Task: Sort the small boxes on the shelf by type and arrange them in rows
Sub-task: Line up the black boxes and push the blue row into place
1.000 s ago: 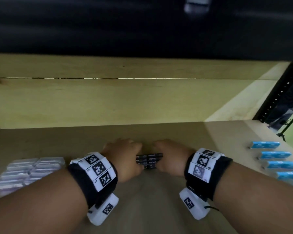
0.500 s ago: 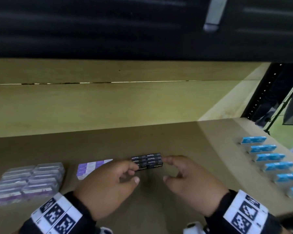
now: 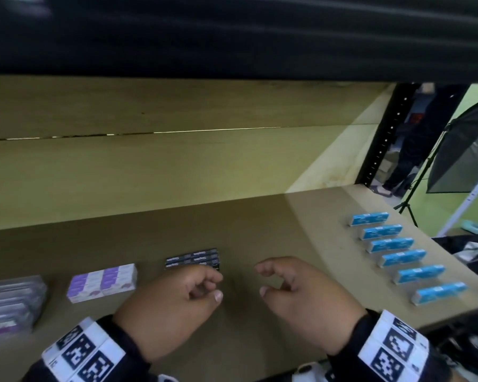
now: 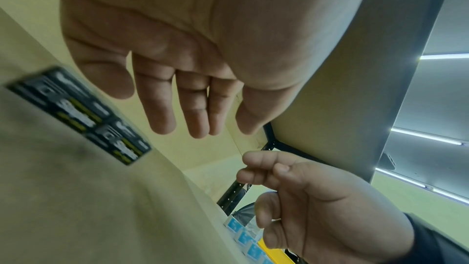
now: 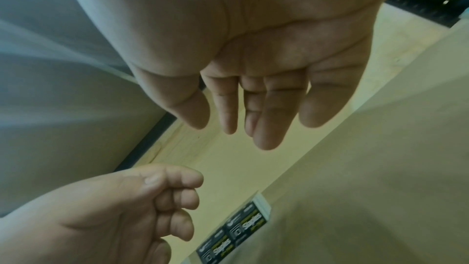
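A block of black staple boxes (image 3: pixel 192 258) lies on the brown shelf board (image 3: pixel 260 224), also seen from the left wrist (image 4: pixel 81 115) and the right wrist (image 5: pixel 234 234). My left hand (image 3: pixel 204 285) hovers just in front of the block, fingers loosely curled, holding nothing. My right hand (image 3: pixel 268 282) hangs to the right of it, relaxed and empty. Purple-and-white boxes (image 3: pixel 102 282) stand to the left, and clear-wrapped purple packs (image 3: pixel 10 304) lie at the far left. Several blue boxes (image 3: pixel 398 255) form a row on the right.
The shelf's wooden back wall (image 3: pixel 149 172) rises behind the boxes, with the dark upper shelf (image 3: pixel 232 37) low overhead. A black perforated upright (image 3: pixel 381 139) marks the right end. Beyond it stand a person (image 3: pixel 406 161) and a light stand (image 3: pixel 414 188).
Both hands have let go of the black boxes and drawn back toward me. The view has shifted right, bringing the purple-and-white boxes into sight.
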